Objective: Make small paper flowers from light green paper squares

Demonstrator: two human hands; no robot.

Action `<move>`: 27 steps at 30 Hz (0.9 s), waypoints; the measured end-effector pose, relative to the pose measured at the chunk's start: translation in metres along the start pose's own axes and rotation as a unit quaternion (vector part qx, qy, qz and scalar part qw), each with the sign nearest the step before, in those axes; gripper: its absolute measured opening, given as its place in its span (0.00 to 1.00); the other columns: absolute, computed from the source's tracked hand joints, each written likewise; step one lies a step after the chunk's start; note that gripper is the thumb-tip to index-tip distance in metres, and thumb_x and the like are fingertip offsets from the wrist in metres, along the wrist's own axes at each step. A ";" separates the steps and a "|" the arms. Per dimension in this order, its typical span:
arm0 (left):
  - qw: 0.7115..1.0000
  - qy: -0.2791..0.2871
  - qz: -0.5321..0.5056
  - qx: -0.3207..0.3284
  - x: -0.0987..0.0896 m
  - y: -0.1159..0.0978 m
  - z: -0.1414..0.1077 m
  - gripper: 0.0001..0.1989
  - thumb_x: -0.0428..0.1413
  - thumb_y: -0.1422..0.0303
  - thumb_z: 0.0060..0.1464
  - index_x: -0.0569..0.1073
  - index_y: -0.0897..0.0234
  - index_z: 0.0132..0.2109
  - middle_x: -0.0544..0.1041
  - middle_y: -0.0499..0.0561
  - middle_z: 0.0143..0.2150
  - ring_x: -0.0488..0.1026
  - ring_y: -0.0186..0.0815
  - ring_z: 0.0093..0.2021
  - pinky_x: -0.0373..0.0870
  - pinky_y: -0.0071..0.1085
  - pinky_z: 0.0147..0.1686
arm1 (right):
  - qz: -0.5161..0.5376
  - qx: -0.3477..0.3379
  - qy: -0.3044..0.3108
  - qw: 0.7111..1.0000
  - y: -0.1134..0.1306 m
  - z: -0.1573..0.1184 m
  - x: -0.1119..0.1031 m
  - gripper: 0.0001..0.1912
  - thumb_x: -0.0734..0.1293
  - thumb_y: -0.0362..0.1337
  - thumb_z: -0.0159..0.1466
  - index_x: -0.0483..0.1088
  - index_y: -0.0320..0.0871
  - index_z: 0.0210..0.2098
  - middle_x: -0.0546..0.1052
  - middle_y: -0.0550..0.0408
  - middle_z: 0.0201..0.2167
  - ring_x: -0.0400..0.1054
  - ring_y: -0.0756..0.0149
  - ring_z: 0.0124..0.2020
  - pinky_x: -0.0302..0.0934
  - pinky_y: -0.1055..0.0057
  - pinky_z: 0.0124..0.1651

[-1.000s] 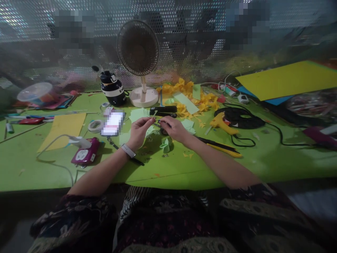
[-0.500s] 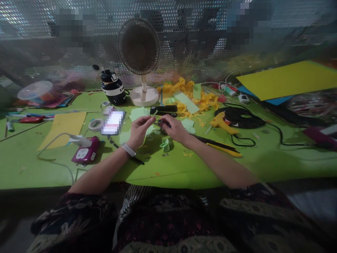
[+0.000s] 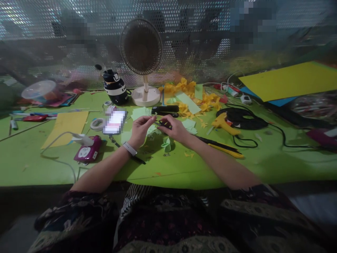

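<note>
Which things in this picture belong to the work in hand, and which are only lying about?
Probably in use:
dark tool in the right hand
green paper
folded green piece

Apparently just lying about:
fan
bottle
phone
tape
glue gun

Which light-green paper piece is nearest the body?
The folded, petal-like piece, on the body side of the right hand; the other light-green pieces lie farther back.

The handheld tool [image 3: 165, 124] is dark, the folded paper petals [image 3: 166, 144] pale green, the tabletop [image 3: 181, 173] lime green. The glue gun [image 3: 225, 124] is yellow, the bottle [image 3: 116, 97] black with a white band [image 3: 116, 90]. The sleeves [image 3: 79, 219] show a floral pattern on dark cloth.
</note>
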State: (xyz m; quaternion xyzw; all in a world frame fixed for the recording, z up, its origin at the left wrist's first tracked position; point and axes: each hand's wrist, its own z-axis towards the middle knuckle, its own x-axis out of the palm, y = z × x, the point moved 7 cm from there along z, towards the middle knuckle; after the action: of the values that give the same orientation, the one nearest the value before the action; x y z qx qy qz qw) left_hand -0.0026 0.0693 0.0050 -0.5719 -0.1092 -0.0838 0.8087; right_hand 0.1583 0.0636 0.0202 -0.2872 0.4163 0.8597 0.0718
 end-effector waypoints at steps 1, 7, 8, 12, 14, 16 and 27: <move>1.000 -0.001 0.003 0.002 0.000 0.000 0.000 0.12 0.72 0.60 0.45 0.82 0.62 0.32 0.83 0.50 0.32 0.78 0.31 0.34 0.77 0.31 0.40 | -0.002 0.000 -0.003 1.000 0.000 0.000 0.000 0.15 0.67 0.48 0.68 0.70 0.44 0.46 0.78 0.48 0.41 0.74 0.59 0.39 0.68 0.63 0.41; 1.000 0.001 0.008 0.019 0.000 0.001 0.001 0.13 0.72 0.60 0.45 0.82 0.62 0.34 0.83 0.50 0.34 0.78 0.30 0.34 0.76 0.30 0.40 | -0.019 -0.018 -0.019 0.999 0.003 0.001 -0.004 0.12 0.61 0.44 0.72 0.71 0.44 0.43 0.78 0.49 0.39 0.73 0.60 0.39 0.66 0.64 0.42; 1.000 0.001 0.012 0.022 0.000 0.000 0.001 0.12 0.72 0.60 0.44 0.82 0.62 0.34 0.83 0.50 0.34 0.78 0.30 0.34 0.76 0.29 0.39 | -0.021 -0.021 -0.017 0.999 0.003 0.001 -0.004 0.12 0.61 0.44 0.72 0.71 0.44 0.43 0.78 0.49 0.39 0.73 0.60 0.39 0.66 0.64 0.42; 0.999 -0.009 0.022 0.024 0.000 -0.002 0.001 0.12 0.72 0.60 0.44 0.82 0.62 0.32 0.82 0.49 0.32 0.77 0.30 0.32 0.75 0.29 0.37 | -0.003 -0.019 -0.005 1.000 0.000 0.002 -0.003 0.13 0.60 0.44 0.72 0.71 0.44 0.43 0.77 0.50 0.38 0.72 0.63 0.35 0.65 0.66 0.39; 1.000 -0.011 0.020 0.014 0.000 -0.001 0.001 0.12 0.72 0.60 0.43 0.83 0.62 0.33 0.83 0.50 0.33 0.77 0.31 0.33 0.76 0.30 0.38 | 0.007 -0.014 0.001 1.000 -0.002 0.002 -0.002 0.13 0.60 0.45 0.72 0.71 0.44 0.43 0.76 0.51 0.38 0.71 0.64 0.33 0.66 0.66 0.39; 1.000 -0.007 0.018 0.006 0.001 -0.001 0.001 0.13 0.72 0.60 0.43 0.83 0.61 0.34 0.83 0.51 0.34 0.77 0.32 0.33 0.76 0.32 0.40 | 0.008 -0.014 0.004 1.000 -0.003 0.002 -0.001 0.14 0.60 0.47 0.72 0.71 0.44 0.43 0.76 0.51 0.37 0.71 0.64 0.33 0.66 0.65 0.39; 1.000 0.003 0.016 0.021 0.003 -0.004 0.000 0.13 0.73 0.59 0.42 0.82 0.61 0.30 0.81 0.48 0.30 0.76 0.30 0.31 0.74 0.29 0.35 | -0.015 -0.011 -0.002 1.000 0.004 0.000 -0.004 0.11 0.65 0.44 0.69 0.70 0.43 0.43 0.78 0.47 0.40 0.73 0.58 0.39 0.67 0.60 0.42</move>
State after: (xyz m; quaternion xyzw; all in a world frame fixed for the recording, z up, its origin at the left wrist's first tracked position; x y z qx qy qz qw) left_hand -0.0011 0.0682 0.0098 -0.5561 -0.0993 -0.0707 0.8221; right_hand 0.1595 0.0613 0.0251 -0.2926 0.4025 0.8635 0.0828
